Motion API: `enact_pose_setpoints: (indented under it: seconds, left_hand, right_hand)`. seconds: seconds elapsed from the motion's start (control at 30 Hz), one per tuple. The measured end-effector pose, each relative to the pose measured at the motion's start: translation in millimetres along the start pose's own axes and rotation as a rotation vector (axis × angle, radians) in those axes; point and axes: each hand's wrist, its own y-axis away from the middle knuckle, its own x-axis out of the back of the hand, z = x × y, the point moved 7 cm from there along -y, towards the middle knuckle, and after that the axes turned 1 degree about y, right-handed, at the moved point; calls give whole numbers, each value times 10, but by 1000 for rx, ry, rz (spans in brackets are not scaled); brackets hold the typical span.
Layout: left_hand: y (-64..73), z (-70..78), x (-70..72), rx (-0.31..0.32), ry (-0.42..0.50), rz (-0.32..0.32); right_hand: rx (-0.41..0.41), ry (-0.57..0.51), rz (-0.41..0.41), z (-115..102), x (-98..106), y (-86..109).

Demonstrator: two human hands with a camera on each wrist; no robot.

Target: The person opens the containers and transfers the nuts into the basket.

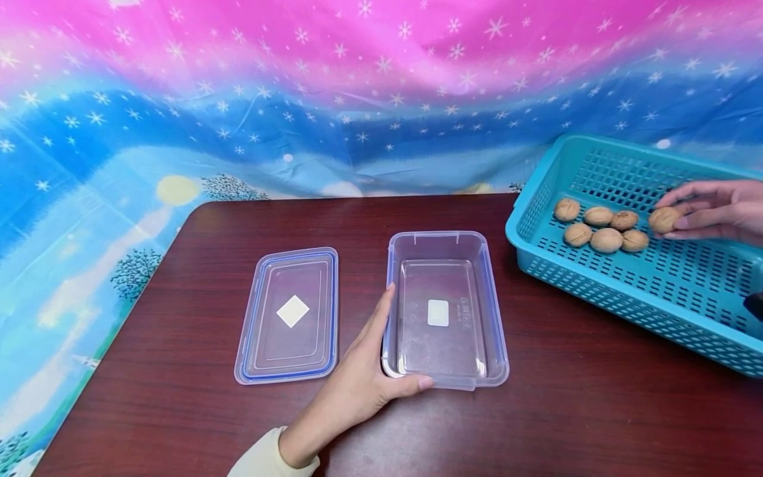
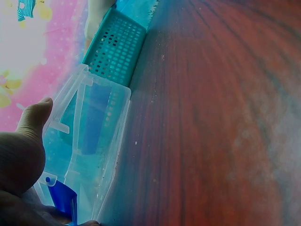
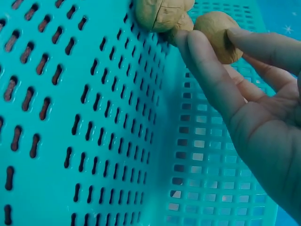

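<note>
My right hand [image 1: 724,211] pinches a walnut [image 1: 663,220] between thumb and fingertips, inside the teal basket [image 1: 620,295]. Beside it, several more walnuts [image 1: 607,240] lie grouped on the basket floor. In the right wrist view, the held walnut [image 3: 218,37] is close to the others. My left hand [image 1: 363,381] rests against the near left corner of a clear plastic container [image 1: 441,351], fingers extended along its left side and thumb on the near rim. The container is lidless, with a white square label on its bottom. A blue clip [image 2: 63,200] shows by the fingers in the left wrist view.
The clear lid [image 1: 292,344], with a blue seal and white diamond label, lies left of the container on the dark red wooden table [image 1: 197,371]. A patterned cloth [image 1: 357,132] hangs behind the table. A dark object [image 1: 756,306] shows at the basket's right.
</note>
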Motion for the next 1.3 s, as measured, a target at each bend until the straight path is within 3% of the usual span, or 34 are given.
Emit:
enact_pose_setpoints:
  seconds: [0.27, 0.67, 0.87, 1.3]
  left_hand:
    - [5, -3, 3, 3, 1, 0]
    - [5, -4, -1, 2, 3, 1]
    - [5, -4, -1, 1, 4, 0]
    - [5, -3, 2, -2, -6, -6]
  right_hand:
    - [-91, 1, 19, 80, 20, -13]
    - [-212, 91, 59, 67, -46, -24]
    - [-212, 199, 43, 35, -110, -22]
    - [-229, 184, 22, 57, -138, -36]
